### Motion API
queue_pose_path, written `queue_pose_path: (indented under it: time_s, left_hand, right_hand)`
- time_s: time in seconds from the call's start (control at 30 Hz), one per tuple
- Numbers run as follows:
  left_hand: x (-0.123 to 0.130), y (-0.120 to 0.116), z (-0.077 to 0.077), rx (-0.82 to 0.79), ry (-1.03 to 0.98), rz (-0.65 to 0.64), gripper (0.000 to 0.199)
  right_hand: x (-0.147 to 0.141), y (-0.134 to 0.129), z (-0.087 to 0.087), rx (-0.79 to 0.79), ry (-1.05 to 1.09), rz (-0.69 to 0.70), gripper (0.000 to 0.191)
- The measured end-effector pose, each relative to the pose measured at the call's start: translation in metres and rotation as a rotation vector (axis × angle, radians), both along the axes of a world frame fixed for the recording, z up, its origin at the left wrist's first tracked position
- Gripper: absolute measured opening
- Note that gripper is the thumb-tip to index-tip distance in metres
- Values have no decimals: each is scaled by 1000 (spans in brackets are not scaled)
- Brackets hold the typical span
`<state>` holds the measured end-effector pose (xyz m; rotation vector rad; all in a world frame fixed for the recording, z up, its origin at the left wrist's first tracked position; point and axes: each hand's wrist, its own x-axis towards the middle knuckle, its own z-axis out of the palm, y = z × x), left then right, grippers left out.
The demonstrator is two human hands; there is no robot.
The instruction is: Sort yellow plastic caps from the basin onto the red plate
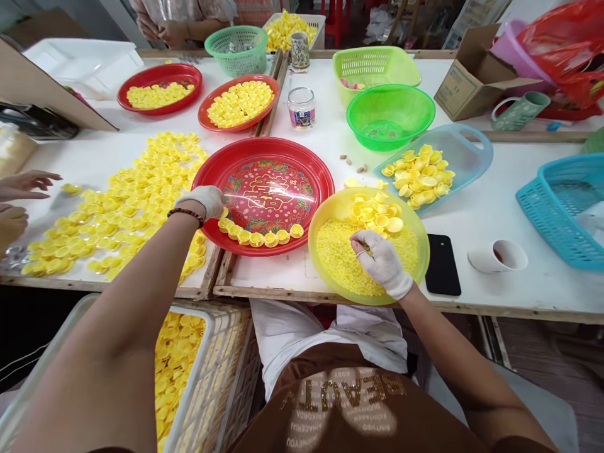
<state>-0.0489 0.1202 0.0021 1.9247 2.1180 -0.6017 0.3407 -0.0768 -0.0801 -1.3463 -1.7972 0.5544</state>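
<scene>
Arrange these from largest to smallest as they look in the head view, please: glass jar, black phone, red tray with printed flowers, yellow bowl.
1. Red tray, the widest
2. Yellow bowl
3. Black phone
4. Glass jar

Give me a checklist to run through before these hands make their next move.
1. Room in the large red tray: ok; its middle holds no pieces.
2. Row of yellow pieces: ok; they sit side by side along the tray's near edge.
3. Loose pieces within reach: ok; they lie in the yellow bowl, by the right hand.
4. Right hand's hold: cannot tell; its fingers hide it.
5. Left hand's hold: cannot tell.
6. Phone well away from the bowl: not ok; it lies close beside it.
</scene>
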Motion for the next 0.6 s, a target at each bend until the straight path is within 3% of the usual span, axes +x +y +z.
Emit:
queue_pose_path:
  time_s: [0.1, 0.2, 0.33, 0.4, 0.5, 0.6]
  left_hand:
    - [3, 3, 3, -47, 76, -75, 13]
    - [27, 4, 11, -2, 92, -163, 8]
    - [111, -17, 13, 196, -125, -415, 21]
    - [164, -34, 5, 308, -343, -647, 24]
    - [233, -52, -15, 377, -403, -846, 39]
    - [269, -51, -30, 397, -275, -979, 45]
  right_hand:
    - [-1, 3, 2, 2, -46, 27, 16]
    - [-8, 7, 8, -53, -229, 130, 19]
    - [-22, 5, 16, -181, -528, 329, 29]
    - [-27, 1, 17, -224, -572, 381, 34]
    - [-28, -3, 16, -287, -495, 420, 33]
    - [-25, -1, 16, -377, -164, 384, 35]
